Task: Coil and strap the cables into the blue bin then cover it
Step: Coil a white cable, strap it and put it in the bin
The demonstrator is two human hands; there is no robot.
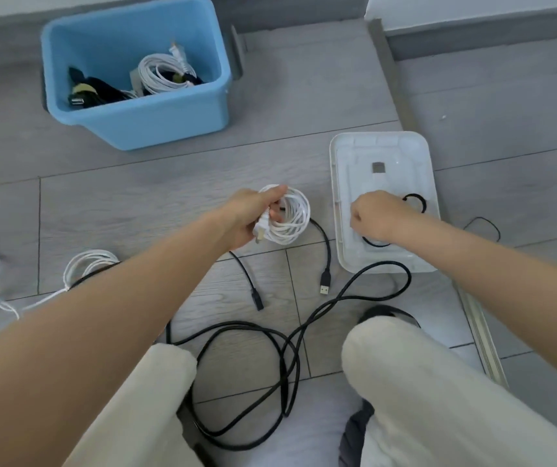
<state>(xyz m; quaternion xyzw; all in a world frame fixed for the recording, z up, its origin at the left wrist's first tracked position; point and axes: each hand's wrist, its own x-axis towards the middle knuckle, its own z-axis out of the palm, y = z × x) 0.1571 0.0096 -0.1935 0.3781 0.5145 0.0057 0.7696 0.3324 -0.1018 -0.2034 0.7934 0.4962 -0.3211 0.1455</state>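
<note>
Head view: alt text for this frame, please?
The left hand grips a coiled white cable above the floor while the right hand reaches onto the white lid among black ties. The blue bin holds strapped cables; black cables lie loose.

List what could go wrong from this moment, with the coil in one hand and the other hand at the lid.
1. The left hand alone grips the white coil, unstrapped; its loops may spring loose while the right hand reaches for a black band on the white lid.
2. The loose black cable sprawls between the person's knees; shifting could drag or tangle it.
3. The lid holds bands, so lifting it early would scatter them.
</note>
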